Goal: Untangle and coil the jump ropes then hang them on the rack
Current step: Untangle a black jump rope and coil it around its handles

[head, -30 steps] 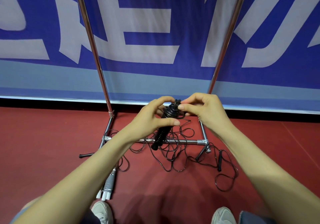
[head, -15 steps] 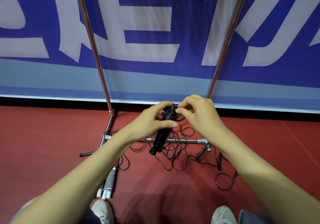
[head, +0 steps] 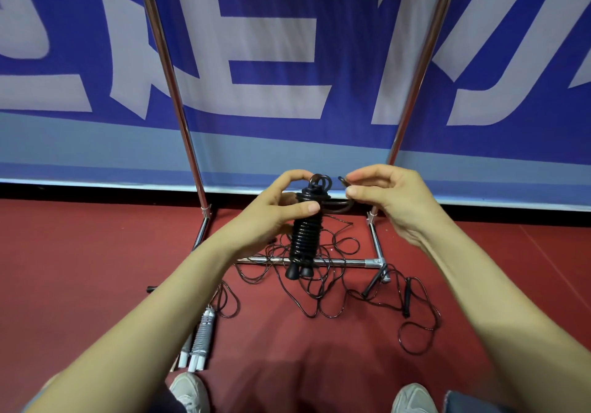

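My left hand [head: 271, 207] grips a black jump rope [head: 305, 236] whose cord is wound tightly round its two handles, held upright in front of me. My right hand [head: 383, 195] pinches the loose end of that cord just right of the bundle's top, where a loop sticks out. Below lies a tangle of black ropes [head: 323, 288] on the red floor, with loose black handles at its right. A coiled white jump rope [head: 201, 339] lies on the floor to the left. The chrome rack [head: 172, 92] stands behind with two uprights and a low crossbar.
A blue and white banner [head: 287, 60] covers the wall behind the rack. My two shoes [head: 188, 393] show at the bottom edge. The rack's base bars [head: 377, 246] run along the floor toward me on both sides of the tangle.
My right hand has moved a little to the right, away from the bundle's top, drawing the cord end out. The left hand keeps its grip on the wound handles.
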`<state>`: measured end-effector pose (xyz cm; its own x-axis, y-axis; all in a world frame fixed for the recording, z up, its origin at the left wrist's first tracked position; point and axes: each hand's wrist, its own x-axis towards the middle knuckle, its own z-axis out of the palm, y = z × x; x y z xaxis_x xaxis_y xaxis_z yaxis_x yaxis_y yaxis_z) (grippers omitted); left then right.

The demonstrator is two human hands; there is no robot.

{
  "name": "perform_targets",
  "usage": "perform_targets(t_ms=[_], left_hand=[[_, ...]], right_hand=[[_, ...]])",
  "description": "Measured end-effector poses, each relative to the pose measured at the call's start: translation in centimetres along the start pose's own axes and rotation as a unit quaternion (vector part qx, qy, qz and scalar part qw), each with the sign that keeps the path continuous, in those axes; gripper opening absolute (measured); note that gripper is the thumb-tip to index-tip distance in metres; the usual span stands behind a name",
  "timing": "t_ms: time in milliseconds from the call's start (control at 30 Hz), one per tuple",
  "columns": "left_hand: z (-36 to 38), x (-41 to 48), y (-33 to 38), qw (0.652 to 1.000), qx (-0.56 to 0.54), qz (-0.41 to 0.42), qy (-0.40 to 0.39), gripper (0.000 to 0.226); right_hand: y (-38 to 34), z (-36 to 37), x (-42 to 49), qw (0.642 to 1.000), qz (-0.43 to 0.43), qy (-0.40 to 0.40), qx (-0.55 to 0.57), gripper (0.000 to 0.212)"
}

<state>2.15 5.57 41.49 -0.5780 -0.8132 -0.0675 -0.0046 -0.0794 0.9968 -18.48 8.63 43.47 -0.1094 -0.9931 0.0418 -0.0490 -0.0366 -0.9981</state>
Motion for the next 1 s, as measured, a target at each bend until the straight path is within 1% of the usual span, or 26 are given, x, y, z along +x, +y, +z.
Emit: perform_targets(t_ms=[67,133,233,333,567,667,800,867,933,1000], left_hand=[[0.0,0.0,-0.1,1.0,0.002,0.002,-0.024,0.039],[0.0,0.0,-0.2,0.999,0.006,-0.002,-0.038,0.038],[0.0,-0.1,-0.2,0.999,0.003,-0.012,-0.04,0.036],[0.1,-0.1,-0.2,0.999,0.021,-0.012,-0.045,0.036],[0.4,0.1,-0.7,0.996,0.083,-0.005,-0.038,0.032],[0.5,0.2,-0.8,0.995,0.095,-0.01,-0.027,0.032],[0.7,0.4,-0.9,0.997,0.076,-0.011,-0.008,0.028],[0.9,0.3,-1.0,0.998,0.052,-0.015,0.01,0.026],[0.9,0.3,-0.8,0.999,0.005,-0.024,0.027,0.026],[0.8,0.2,-0.6,0.999,-0.02,-0.036,0.023,0.027]], right_hand=[[0.0,0.0,0.0,0.998,-0.012,0.01,-0.053,0.024],[-0.1,0.1,-0.2,0.996,-0.026,-0.007,-0.088,0.024],[-0.1,0.1,-0.4,0.991,-0.048,-0.035,-0.12,0.022],[0.2,0.3,-0.6,0.984,-0.068,-0.044,-0.157,0.019],[0.7,0.4,-0.4,0.984,-0.039,-0.058,-0.165,0.015],[1.6,1.1,-0.3,0.979,-0.043,-0.017,-0.2,0.02],[2.2,2.0,-0.6,0.972,-0.078,0.053,-0.217,0.019],[2.0,2.5,-0.8,0.962,-0.108,0.051,-0.245,0.018],[1.8,2.6,-0.8,0.943,-0.144,0.03,-0.297,0.027],[1.8,2.3,-0.8,0.92,-0.184,0.016,-0.346,0.034]])
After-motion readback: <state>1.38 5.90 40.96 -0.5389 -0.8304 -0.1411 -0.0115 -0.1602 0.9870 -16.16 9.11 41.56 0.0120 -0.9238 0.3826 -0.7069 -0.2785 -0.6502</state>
